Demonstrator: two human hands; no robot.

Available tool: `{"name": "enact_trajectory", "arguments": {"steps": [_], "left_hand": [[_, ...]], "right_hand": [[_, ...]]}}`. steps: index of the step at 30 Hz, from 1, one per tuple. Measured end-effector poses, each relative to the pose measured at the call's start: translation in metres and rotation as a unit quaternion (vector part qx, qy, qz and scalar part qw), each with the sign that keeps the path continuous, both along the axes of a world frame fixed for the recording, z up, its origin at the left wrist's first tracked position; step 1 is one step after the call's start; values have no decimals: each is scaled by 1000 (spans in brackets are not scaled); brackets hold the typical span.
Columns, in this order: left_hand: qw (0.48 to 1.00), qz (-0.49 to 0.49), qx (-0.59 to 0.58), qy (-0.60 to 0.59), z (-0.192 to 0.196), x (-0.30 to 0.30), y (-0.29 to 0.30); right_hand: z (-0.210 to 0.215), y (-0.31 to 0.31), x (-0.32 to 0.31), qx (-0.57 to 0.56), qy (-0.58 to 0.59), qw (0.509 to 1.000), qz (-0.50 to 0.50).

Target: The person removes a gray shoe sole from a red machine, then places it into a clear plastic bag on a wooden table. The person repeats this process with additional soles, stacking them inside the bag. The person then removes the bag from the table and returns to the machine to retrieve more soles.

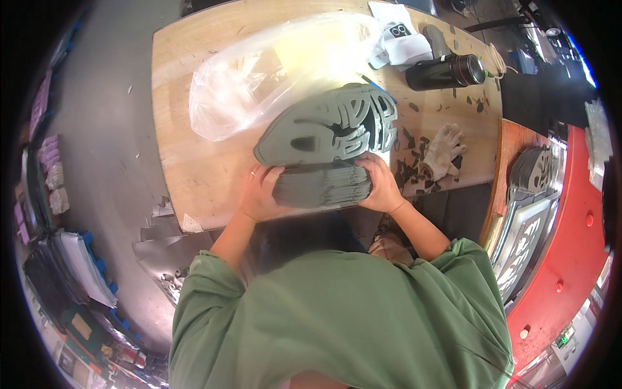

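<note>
A thick stack of grey die-cut foam sheets (pixel 324 183) stands at the near edge of the wooden table, its layered side facing me. The top sheet (pixel 304 123) is rounded, with curved slots and openings cut through it. My left hand (pixel 262 193) presses against the stack's left end, fingers wrapped over its edge. At the right end my right hand (pixel 381 183) grips in the same way, fingertips on the top edge. The undersides of both hands are partly hidden by the stack.
On the wooden table (pixel 188 175), a clear plastic bag (pixel 227 97) lies beyond the stack. A black flask (pixel 444 71), a work glove (pixel 444 152) and dark foam scraps (pixel 409 172) are to the right. A red machine (pixel 551 259) borders the far right side.
</note>
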State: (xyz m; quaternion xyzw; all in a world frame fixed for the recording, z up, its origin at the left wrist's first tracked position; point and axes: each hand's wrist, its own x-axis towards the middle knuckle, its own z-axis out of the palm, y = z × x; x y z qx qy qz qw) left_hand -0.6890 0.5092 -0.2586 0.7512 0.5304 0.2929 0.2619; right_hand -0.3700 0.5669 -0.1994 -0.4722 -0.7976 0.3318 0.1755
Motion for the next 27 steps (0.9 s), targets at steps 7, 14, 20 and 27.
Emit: {"name": "enact_trajectory", "arguments": {"steps": [7,14,20,27], "left_hand": [[1000,-21,5,20,-15,-9,-6],[999,-3,-16,38,-29,-11,-14],[996,-12,-66,62,-11,-8,-10],[966,-33,-250,59,99,5,-10]], "right_hand": [[-14,-3,7,40,34,998,18],[-21,-1,9,31,47,998,32],[-19,5,13,6,14,999,37],[80,-1,28,-183,0,983,-26]]}}
